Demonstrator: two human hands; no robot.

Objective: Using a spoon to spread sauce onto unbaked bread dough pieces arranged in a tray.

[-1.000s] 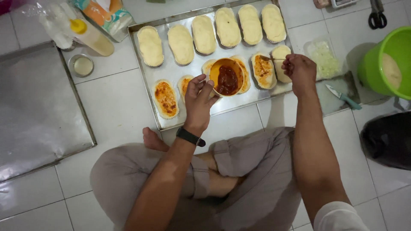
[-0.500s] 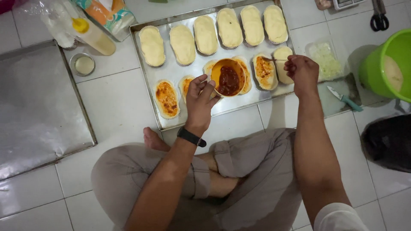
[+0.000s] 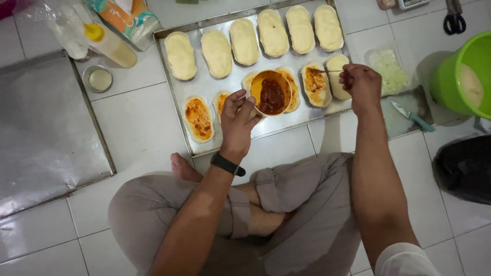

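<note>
White floor tiles — left hand (image 3: pixel 238 120) grips orange sauce bowl (image 3: pixel 270 93), right hand (image 3: pixel 359 84) pinches thin spreader (image 3: pixel 327 71) over tray (image 3: pixel 215 97).

Plain dough pieces (image 3: pixel 244 41): seven. Sauce-covered dough pieces (image 3: pixel 198 118): four visible. Baking trays (image 3: pixel 327 112): two. Sauce bowl (image 3: pixel 271 92): one. Green bucket (image 3: pixel 463 76): one.

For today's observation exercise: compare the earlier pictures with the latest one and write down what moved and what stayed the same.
Little moved. The right hand with its thin spreader edged slightly left, its tip now on the sauced dough piece. The left hand still holds the orange sauce bowl above the tray. The dough pieces, green bucket, knife and scissors stayed put.
</note>
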